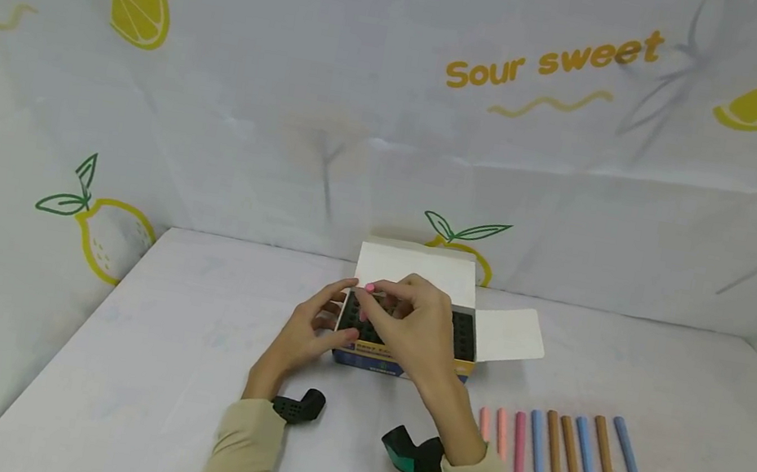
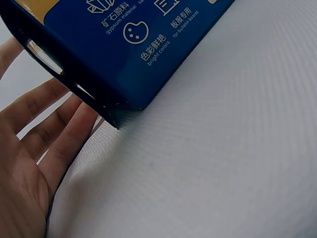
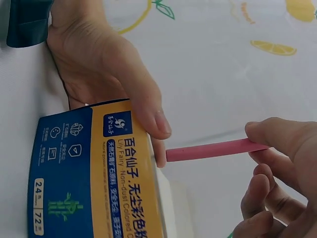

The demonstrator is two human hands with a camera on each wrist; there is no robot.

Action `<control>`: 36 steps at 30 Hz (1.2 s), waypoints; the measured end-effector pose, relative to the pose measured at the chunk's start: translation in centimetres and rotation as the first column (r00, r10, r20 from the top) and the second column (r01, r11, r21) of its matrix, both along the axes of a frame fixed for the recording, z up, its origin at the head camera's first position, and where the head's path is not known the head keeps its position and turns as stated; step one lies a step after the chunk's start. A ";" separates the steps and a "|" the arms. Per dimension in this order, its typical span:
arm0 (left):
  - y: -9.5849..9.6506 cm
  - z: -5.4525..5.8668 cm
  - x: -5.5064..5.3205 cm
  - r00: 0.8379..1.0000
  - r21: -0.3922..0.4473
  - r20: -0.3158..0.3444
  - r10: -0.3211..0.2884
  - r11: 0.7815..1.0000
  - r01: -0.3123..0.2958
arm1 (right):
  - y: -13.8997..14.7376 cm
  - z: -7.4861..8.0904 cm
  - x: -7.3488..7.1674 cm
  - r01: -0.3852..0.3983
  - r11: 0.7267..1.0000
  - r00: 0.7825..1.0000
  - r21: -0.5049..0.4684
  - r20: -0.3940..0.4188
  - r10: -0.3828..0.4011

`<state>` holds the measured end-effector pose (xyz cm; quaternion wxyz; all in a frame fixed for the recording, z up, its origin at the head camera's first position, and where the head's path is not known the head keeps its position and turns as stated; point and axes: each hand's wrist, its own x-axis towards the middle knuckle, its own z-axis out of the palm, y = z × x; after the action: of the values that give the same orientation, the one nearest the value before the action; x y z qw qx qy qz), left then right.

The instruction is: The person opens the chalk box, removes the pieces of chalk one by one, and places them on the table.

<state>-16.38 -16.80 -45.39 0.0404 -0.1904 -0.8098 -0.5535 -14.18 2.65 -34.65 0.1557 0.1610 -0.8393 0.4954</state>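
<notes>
My right hand [image 1: 420,321] pinches a pink chalk stick [image 3: 213,149] between thumb and fingers, above the left part of an open chalk box [image 1: 369,362]. In the right wrist view one end of the stick is in those fingers and its other end is close to the box's top edge. Blue and yellow on the outside, the box has a black insert [image 1: 463,336] with rows of holes. At the box's left end, my left hand [image 1: 307,332] grips it, thumb on the front top edge and fingers along the side. My right hand hides the insert's middle.
To the right of the box, a row of loose chalk sticks in pink, blue and brown [image 1: 568,449] lies on the white tabletop [image 1: 125,378]. The box's white lid [image 1: 417,271] stands up behind, and a side flap [image 1: 510,335] juts out right. A lemon-printed sheet [image 1: 261,85] hangs behind.
</notes>
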 end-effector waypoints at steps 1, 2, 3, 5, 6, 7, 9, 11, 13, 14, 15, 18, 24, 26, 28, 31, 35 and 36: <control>0.0 0.0 0.0 1.000 -0.002 0.000 0.001 1.000 -0.001 | 0.2 0.0 0.1 -0.003 1.000 1.000 0.006 0.001 0.003; 0.0 -0.1 0.0 1.000 -0.003 0.000 0.004 1.000 -0.004 | 0.3 0.1 0.3 -0.007 1.000 1.000 0.011 0.004 0.007; 0.0 -0.1 0.0 1.000 -0.002 0.000 0.003 1.000 -0.003 | 0.5 0.1 0.5 -0.009 1.000 1.000 0.013 0.008 0.009; 0.0 -0.1 0.0 1.000 -0.005 0.002 0.006 1.000 -0.006 | 0.9 0.2 0.8 -0.012 1.000 1.000 0.010 0.016 0.012; -0.1 -0.2 0.0 1.000 -0.004 0.003 0.006 1.000 -0.006 | 1.1 0.2 1.0 -0.010 1.000 1.000 0.011 0.020 0.010; -0.1 -0.2 0.0 1.000 -0.002 0.005 0.006 1.000 -0.006 | 1.2 0.2 1.1 -0.009 1.000 1.000 0.011 0.020 0.009; 0.0 -0.2 0.0 1.000 -0.003 0.008 0.007 1.000 -0.007 | 1.6 0.2 1.4 -0.006 1.000 1.000 0.011 0.012 0.006; 0.0 -0.2 -0.1 1.000 0.000 0.013 0.007 1.000 -0.007 | 2.0 0.2 1.7 -0.010 1.000 1.000 0.008 -0.004 0.010; 0.1 -0.1 0.0 1.000 -0.007 0.016 0.011 1.000 -0.011 | 2.4 0.2 1.8 -0.016 1.000 1.000 0.011 -0.018 0.016; 0.1 -0.1 0.0 1.000 -0.009 0.017 0.013 1.000 -0.013 | 2.5 0.1 1.9 -0.018 1.000 1.000 0.014 -0.024 0.018; 0.1 -0.1 0.0 1.000 -0.011 0.019 0.014 1.000 -0.014 | 2.7 0.1 2.0 -0.018 1.000 0.999 0.022 -0.031 0.019; 0.1 -0.1 0.1 1.000 -0.016 0.019 0.021 1.000 -0.021 | 3.3 0.1 2.3 -0.018 0.999 0.999 0.040 -0.035 0.020; 0.2 -0.2 0.1 1.000 -0.014 0.007 0.020 1.000 -0.020 | 4.3 0.1 2.9 -0.011 0.997 0.998 0.081 -0.067 0.016; 0.2 -0.2 0.1 1.000 -0.010 0.008 0.016 1.000 -0.016 | 4.6 0.1 3.0 -0.010 0.996 0.997 0.090 -0.081 0.017; 0.2 -0.2 0.1 1.000 -0.006 0.006 0.011 1.000 -0.011 | 4.9 0.2 3.1 -0.009 0.996 0.995 0.093 -0.094 0.018; 0.1 -0.2 0.1 1.000 -0.002 0.006 0.007 1.000 -0.007 | 5.3 0.4 3.2 -0.005 0.996 0.994 0.089 -0.112 0.015; 0.1 -0.1 0.1 1.000 -0.007 0.005 0.010 1.000 -0.010 | 5.9 0.7 3.4 0.001 0.996 0.992 0.086 -0.128 0.010; 0.1 -0.1 0.1 1.000 -0.009 0.006 0.011 1.000 -0.011 | 6.0 0.7 3.4 0.004 0.996 0.992 0.088 -0.130 0.007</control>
<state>-16.25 -16.73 -45.51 0.0403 -0.1846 -0.8133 -0.5504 -10.77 8.67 -33.92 0.2024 0.2001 -0.8482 0.4467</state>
